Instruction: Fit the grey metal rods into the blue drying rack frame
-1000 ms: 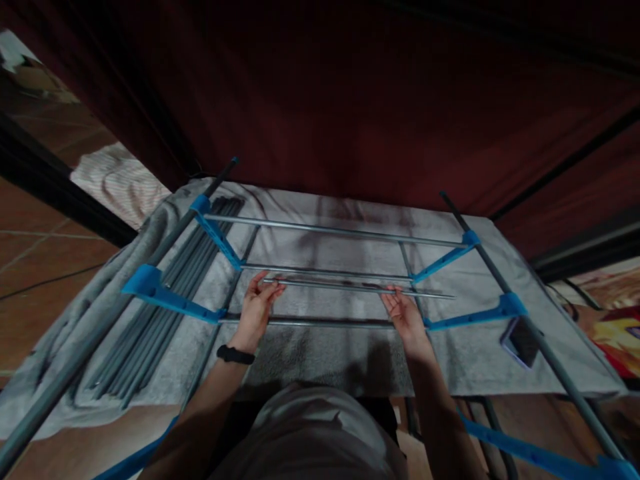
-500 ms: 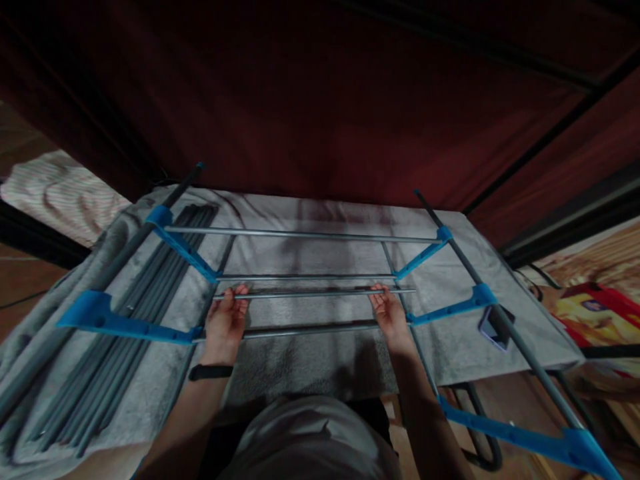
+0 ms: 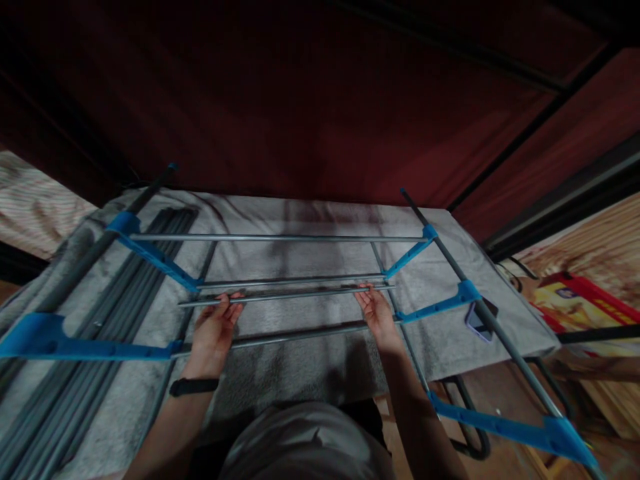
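Observation:
A thin grey metal tube (image 3: 295, 294) lies crosswise between my hands, gripped near both ends. My left hand (image 3: 216, 325) pinches it close to its left end, and a dark band circles that wrist. Near the other end, my right hand (image 3: 375, 310) holds the tube between thumb and fingers. Around it stands a rack frame of grey tubes with blue plastic brackets, one at the left (image 3: 90, 343) and one at the right (image 3: 435, 302). Fixed crossbars run parallel to the held tube: a far one (image 3: 280, 238), a middle one (image 3: 295, 281) and a near one (image 3: 300, 335).
Several loose grey tubes (image 3: 120, 307) lie bundled on the grey blanket (image 3: 310, 380) at the left. A phone (image 3: 481, 321) rests beside the right upright. A red and yellow package (image 3: 575, 303) is at the far right. Dark red fabric (image 3: 300, 120) hangs behind.
The held tube has shifted left, its left end now reaching farther past my left hand. Both hands moved slightly left with it, and the view has shifted a little.

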Available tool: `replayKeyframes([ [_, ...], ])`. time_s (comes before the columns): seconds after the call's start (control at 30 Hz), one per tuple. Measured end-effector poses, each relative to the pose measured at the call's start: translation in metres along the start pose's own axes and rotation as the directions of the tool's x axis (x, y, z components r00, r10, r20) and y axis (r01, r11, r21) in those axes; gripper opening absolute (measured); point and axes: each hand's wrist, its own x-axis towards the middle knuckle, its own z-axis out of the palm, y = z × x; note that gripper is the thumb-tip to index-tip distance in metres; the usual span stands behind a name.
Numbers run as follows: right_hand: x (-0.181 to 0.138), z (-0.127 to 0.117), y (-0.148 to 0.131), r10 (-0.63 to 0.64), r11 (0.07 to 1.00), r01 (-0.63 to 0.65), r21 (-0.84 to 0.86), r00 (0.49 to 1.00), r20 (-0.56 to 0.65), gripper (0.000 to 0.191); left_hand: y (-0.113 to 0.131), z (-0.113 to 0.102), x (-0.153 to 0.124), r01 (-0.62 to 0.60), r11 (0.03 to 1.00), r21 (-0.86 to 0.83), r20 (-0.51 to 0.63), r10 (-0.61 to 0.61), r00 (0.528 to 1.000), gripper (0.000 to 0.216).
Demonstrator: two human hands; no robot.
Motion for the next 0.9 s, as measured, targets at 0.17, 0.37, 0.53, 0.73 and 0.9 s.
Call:
replayKeyframes([
  [0.17, 0.003, -0.002, 0.003, -0.083, 0.996, 0.084, 0.018, 0.994, -0.066, 0.01, 0.0, -0.001, 0.006, -0.036, 0.999, 0.009, -0.041, 0.037, 0.998, 0.025],
  [0.37, 0.002, 0.0, 0.002, -0.162, 0.986, 0.164, 0.02, 0.983, -0.089, 0.009, 0.0, -0.004, 0.01, -0.043, 0.999, 0.017, -0.046, 0.044, 0.998, 0.025],
  [0.53, -0.001, 0.001, 0.002, -0.173, 0.985, 0.175, 0.008, 0.98, -0.098, 0.011, 0.0, -0.007, 0.014, -0.015, 1.0, 0.027, -0.048, 0.016, 0.999, 0.024],
  [0.73, 0.003, -0.003, 0.003, -0.171, 0.985, 0.17, -0.019, 0.978, -0.122, 0.016, -0.001, -0.007, 0.015, 0.001, 1.0, 0.018, -0.038, 0.0, 0.999, 0.027],
  [0.9, 0.005, -0.008, 0.001, -0.129, 0.992, 0.128, -0.014, 0.984, -0.122, 0.009, -0.003, -0.007, 0.01, -0.007, 1.0, -0.014, -0.007, 0.007, 1.0, 0.026],
])
